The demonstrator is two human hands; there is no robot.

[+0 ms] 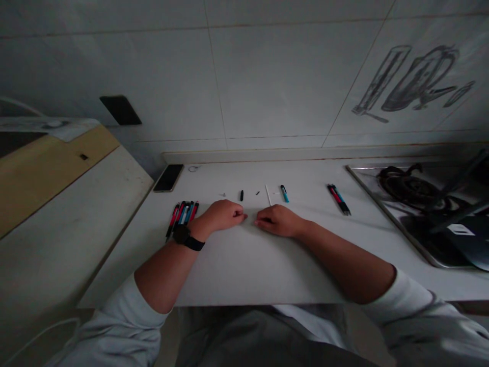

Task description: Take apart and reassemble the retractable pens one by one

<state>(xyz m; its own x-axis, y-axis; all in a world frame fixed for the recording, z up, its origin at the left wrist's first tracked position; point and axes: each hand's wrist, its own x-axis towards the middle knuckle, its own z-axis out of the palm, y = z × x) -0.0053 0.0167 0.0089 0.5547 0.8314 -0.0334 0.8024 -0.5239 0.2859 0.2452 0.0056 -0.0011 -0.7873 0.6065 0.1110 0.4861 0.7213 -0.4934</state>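
My left hand (226, 214) rests closed on the white countertop (263, 275), a dark watch on its wrist. Facing it across a small gap, my right hand (278, 220) is curled too. Whether either holds anything small, I cannot make out. Beyond them lies a row of pen parts: a tiny metallic piece (224, 194), a black grip (242, 195), a small dark piece (257, 193), a thin white refill (268, 194) reaching toward my right hand, and a blue pen barrel (284, 193) with a black clip end.
Several red and blue pens (182, 214) lie beside my left wrist. Further pens (338, 200) sit to the right, near a gas stove (412, 204). A phone (168, 178) and a small ring-shaped item (193, 168) are at the back left. A tiled wall (267, 86) rises behind.
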